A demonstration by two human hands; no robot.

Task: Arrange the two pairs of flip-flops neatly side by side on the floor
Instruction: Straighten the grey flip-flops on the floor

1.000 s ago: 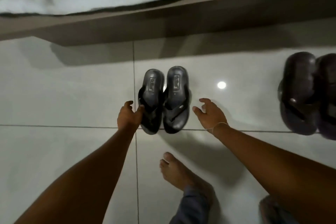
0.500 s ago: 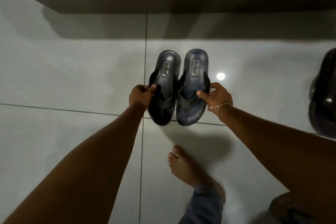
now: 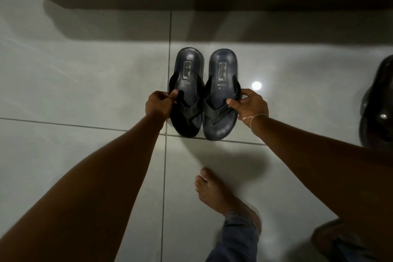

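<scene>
My left hand and right hand pinch the navy pair's straps; next, I'd carry it beside the dark pair.

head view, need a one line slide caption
Left hand and right hand each grip a strap of the dark flip-flop pair on the tiled floor.

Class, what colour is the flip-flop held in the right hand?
Dark navy blue flip-flop, seen in the head view.

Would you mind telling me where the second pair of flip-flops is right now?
The second pair sits at the head view's far right edge, partly cut off, well right of the pair in the hands.
</scene>
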